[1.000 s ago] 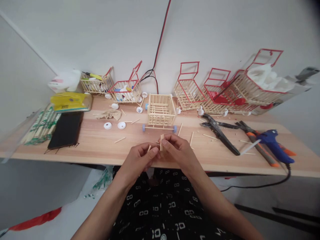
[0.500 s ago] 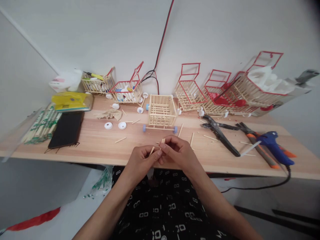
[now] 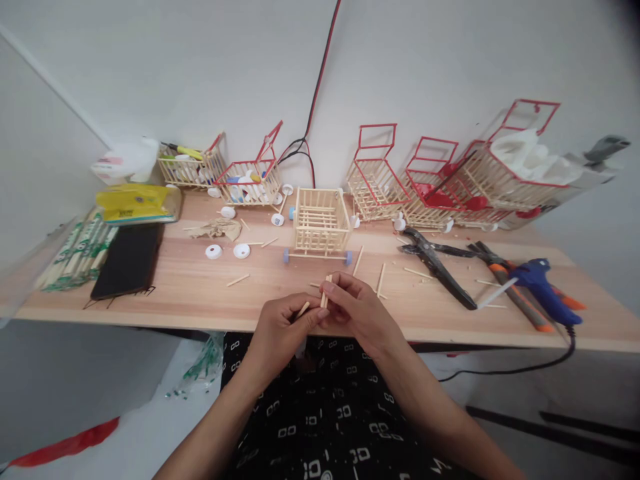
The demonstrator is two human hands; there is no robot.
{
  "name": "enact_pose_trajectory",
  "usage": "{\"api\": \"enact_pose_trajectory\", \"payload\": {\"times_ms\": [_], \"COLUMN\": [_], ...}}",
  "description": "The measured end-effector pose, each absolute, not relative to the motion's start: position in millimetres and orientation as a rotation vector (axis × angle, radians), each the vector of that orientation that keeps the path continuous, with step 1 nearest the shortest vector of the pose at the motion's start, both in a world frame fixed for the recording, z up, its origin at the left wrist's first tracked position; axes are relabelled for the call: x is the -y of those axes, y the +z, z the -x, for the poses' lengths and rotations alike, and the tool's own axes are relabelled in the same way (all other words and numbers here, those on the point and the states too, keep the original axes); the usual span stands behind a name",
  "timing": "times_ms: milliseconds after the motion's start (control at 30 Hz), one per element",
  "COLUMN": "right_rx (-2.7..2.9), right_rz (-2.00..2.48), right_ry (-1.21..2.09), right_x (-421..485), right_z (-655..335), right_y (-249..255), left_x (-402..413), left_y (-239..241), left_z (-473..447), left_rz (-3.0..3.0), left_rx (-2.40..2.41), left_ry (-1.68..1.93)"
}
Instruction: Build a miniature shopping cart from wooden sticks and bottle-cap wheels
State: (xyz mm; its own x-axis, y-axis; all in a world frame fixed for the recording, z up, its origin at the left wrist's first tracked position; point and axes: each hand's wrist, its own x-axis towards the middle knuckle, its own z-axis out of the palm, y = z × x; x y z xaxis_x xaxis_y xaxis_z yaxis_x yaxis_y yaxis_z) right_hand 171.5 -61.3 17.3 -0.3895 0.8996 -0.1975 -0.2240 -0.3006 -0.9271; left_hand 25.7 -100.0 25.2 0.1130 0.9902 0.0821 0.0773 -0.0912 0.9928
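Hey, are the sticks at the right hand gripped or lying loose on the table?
Gripped: the short wooden sticks are pinched by the right hand, thumb across them, ends showing above and below.

Thin pale wooden sticks (image 3: 325, 300), matt; long pinkish-tan wood-grain surface (image 3: 190, 287), smooth; blue pistol-shaped plastic glue gun (image 3: 541, 283), smooth.

Both forearms bare, angled inward from the lower edge. Left hand (image 3: 285, 323): bent at the knuckles, left thumb (image 3: 313, 320) extended toward the right, pinching. Right hand (image 3: 365, 310): fingers curled, thumb pressed inward, likewise pinching. Fingertips close together; contact partly hidden.
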Motion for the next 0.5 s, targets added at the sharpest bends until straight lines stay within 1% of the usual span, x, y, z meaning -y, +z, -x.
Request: {"api": "enact_pose_trajectory", "payload": {"times_ms": [200, 500], "right_rx": [1.129, 1.196], "right_rz": [0.972, 0.970], "right_ry": [1.786, 1.679], "right_x": [61.1, 61.8], "right_z": [-171.8, -173.4], "right_y": [17.6, 22.1], "left_x": [100.5, 98.2], "left_y": [23.5, 27.5], "left_z": [-25.8, -25.5], "left_rz": [-1.378, -1.379], "left_rx": [-1.150, -1.153], "left_ry": [1.144, 1.097]}}
